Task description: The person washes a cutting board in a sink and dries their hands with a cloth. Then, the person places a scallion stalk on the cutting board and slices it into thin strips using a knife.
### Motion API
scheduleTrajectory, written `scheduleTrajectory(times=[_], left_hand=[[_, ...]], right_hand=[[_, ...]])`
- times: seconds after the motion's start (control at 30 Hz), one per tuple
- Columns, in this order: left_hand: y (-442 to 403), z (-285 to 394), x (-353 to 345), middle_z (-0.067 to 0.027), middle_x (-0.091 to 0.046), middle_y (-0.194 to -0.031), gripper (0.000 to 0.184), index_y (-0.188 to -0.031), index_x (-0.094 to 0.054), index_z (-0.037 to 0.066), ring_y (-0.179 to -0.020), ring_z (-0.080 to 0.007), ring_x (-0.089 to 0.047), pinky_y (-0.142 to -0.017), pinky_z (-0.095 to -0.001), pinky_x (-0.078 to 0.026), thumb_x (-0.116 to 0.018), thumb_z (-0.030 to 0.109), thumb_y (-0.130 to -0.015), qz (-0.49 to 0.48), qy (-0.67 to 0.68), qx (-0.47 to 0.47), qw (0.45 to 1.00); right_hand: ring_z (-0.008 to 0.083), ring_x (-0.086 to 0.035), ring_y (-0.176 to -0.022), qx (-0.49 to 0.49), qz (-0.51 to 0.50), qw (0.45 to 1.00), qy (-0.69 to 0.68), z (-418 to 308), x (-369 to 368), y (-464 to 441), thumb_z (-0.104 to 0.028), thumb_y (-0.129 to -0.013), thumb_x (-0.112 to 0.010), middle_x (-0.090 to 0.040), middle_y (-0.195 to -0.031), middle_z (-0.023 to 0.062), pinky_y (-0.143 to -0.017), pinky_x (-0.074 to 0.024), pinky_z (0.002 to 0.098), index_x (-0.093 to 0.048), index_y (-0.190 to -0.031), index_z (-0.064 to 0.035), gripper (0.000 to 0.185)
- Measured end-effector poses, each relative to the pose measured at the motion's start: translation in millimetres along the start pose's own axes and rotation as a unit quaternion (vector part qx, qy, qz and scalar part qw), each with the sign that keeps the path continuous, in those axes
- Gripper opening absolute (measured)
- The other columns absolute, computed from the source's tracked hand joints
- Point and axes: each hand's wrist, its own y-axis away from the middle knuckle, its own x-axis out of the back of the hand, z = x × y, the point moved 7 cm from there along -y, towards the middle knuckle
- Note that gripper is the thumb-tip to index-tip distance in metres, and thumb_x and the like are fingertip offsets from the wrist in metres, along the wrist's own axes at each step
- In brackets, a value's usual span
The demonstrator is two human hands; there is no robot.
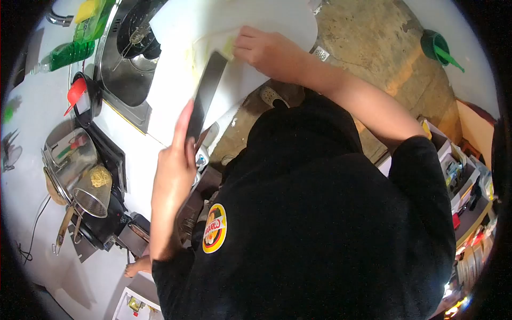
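My left hand (178,165) is wrapped round the handle of a kitchen knife (208,88), index finger stretched along the blade. The dark blade slants up over a white cutting board (234,18), its end close to my right hand (261,50). The fingers of my right hand are curled down on the board against a pale yellow-green vegetable piece (229,49), mostly hidden by the fingers and blurred. More pale green slices (191,60) lie on the board left of the blade; their kind is hard to make out.
A steel sink (125,80) with dark pans adjoins the board. Green bottles (69,56) and a red ladle (76,95) in a black pot stand beyond it. A strainer (90,202) and steel pot (72,152) sit left. Another person's hand (137,266) shows low left.
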Motion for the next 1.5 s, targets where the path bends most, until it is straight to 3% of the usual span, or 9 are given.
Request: scheduleTrajectory(times=[0.17,0.33,0.53,0.8,1.1,1.17,1.3,1.43,1.5], left_hand=[[-4.7,0.1,-6.8,-0.0308,-0.062,-0.110,0.072,-0.153,-0.024,0.029,-0.094,-0.0464,-0.064,-0.079,-0.0348,-0.050,-0.050,-0.002,-0.093,0.021,0.013,0.001,1.000],[-63.4,41.7,-8.5,-0.0294,-0.066,-0.101,0.070,-0.153,-0.023,0.030,-0.090,-0.0471,-0.065,-0.081,-0.0456,-0.050,-0.049,0.002,-0.094,0.082,0.002,-0.063,0.995],[-83.2,40.1,-2.7,-0.0295,-0.064,-0.109,0.072,-0.152,-0.025,0.033,-0.097,-0.0438,-0.065,-0.084,-0.0478,-0.048,-0.050,0.002,-0.092,0.107,0.093,-0.066,0.988],[-47.7,2.2,-5.5,-0.0290,-0.065,-0.098,0.071,-0.153,-0.022,0.030,-0.075,-0.0427,-0.064,-0.071,-0.0369,-0.049,-0.047,0.001,-0.092,0.168,0.172,-0.028,0.970],[-39.1,4.6,-4.5,-0.0315,-0.063,-0.107,0.069,-0.152,-0.022,0.032,-0.094,-0.0488,-0.061,-0.078,-0.0554,-0.047,-0.045,0.003,-0.093,0.145,0.131,-0.033,0.980],[-37.2,11.4,-4.7,-0.0285,-0.065,-0.109,0.075,-0.153,-0.022,0.031,-0.091,-0.0463,-0.065,-0.080,-0.0407,-0.050,-0.049,-0.001,-0.091,0.136,0.101,-0.055,0.984],[-39.2,18.1,-5.3,-0.0317,-0.064,-0.104,0.074,-0.153,-0.024,0.030,-0.091,-0.0461,-0.065,-0.080,-0.0412,-0.051,-0.050,-0.002,-0.091,0.060,0.100,0.038,0.993],[-21.7,14.8,-19.5,-0.0330,-0.063,-0.089,0.069,-0.152,-0.023,0.029,-0.089,-0.0494,-0.062,-0.074,-0.0537,-0.046,-0.047,0.001,-0.093,0.094,0.099,0.020,0.990],[5.8,5.6,-26.2,-0.0348,-0.062,-0.101,0.072,-0.153,-0.022,0.028,-0.094,-0.0471,-0.063,-0.074,-0.0361,-0.049,-0.048,-0.003,-0.093,0.118,0.088,0.017,0.989]], right_hand=[[0.0208,-0.057,-0.100,-0.001,-0.010,1.000,-0.021,-0.7,-3.5,2.6,-0.002,-0.074,-0.059,-0.059,-0.094,0.0049,-0.070,-0.0562,0.0303,-0.062,-0.093,-0.0008,0.020],[0.0223,-0.059,-0.100,0.017,0.001,1.000,0.015,0.3,-7.8,4.8,-0.002,-0.072,-0.059,-0.062,-0.099,0.0053,-0.076,-0.0557,0.0307,-0.065,-0.094,0.0001,0.023],[0.0244,-0.059,-0.101,0.016,-0.012,1.000,-0.004,-0.9,9.3,2.1,-0.001,-0.071,-0.059,-0.064,-0.098,0.0062,-0.083,-0.0537,0.0347,-0.067,-0.096,-0.0004,0.027],[0.0263,-0.059,-0.103,0.023,-0.026,0.998,-0.044,-5.1,-4.4,-12.0,0.004,-0.070,-0.059,-0.064,-0.101,0.0102,-0.089,-0.0510,0.0342,-0.066,-0.096,0.0016,0.027],[0.0274,-0.061,-0.102,0.018,-0.012,0.998,-0.062,-8.4,-17.7,-18.0,0.001,-0.074,-0.058,-0.065,-0.100,0.0112,-0.088,-0.0516,0.0359,-0.066,-0.092,0.0014,0.020],[0.0273,-0.061,-0.102,0.020,-0.016,0.998,-0.054,-7.8,-16.0,-17.8,0.000,-0.074,-0.058,-0.065,-0.101,0.0110,-0.087,-0.0518,0.0355,-0.066,-0.092,0.0012,0.020],[0.0269,-0.061,-0.100,0.042,0.005,0.999,-0.018,-9.5,-16.0,-18.7,-0.001,-0.073,-0.058,-0.065,-0.100,0.0101,-0.085,-0.0523,0.0346,-0.066,-0.092,0.0011,0.020],[0.0247,-0.060,-0.097,0.035,-0.019,0.999,-0.031,-6.5,-17.7,-17.4,-0.001,-0.071,-0.058,-0.064,-0.096,0.0084,-0.083,-0.0526,0.0332,-0.065,-0.092,-0.0006,0.021],[0.0242,-0.060,-0.097,0.029,-0.012,0.999,-0.043,-4.9,-17.0,-18.5,0.000,-0.071,-0.058,-0.064,-0.095,0.0081,-0.083,-0.0526,0.0328,-0.065,-0.093,-0.0008,0.022]])
